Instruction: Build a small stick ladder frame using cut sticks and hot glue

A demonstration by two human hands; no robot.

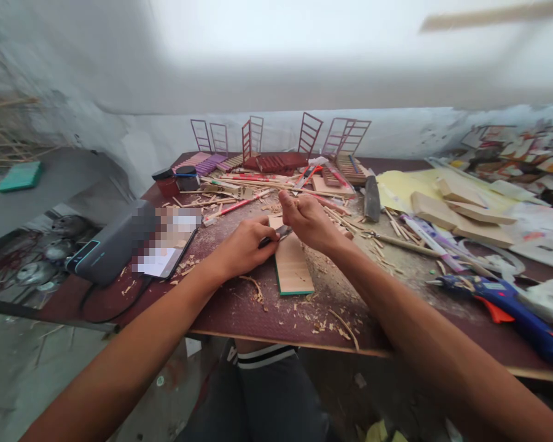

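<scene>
Pale wood makes up the board [295, 267], green along its near edge, lying on the dark red counter [225, 316]. Just over it, the left hand [246, 247] grips a dark tool [268, 241]; the right hand [308, 221] is clenched, whatever it clasps hidden from me. Shavings [258, 291] lie scattered around.

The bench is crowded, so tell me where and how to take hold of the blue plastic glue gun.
Take the blue plastic glue gun by its thick blue handle, probably best from the near right side: the handle slants that way, while the grey pointed nozzle faces left, away from the reach. Keep off the orange trigger on the near side.
</scene>
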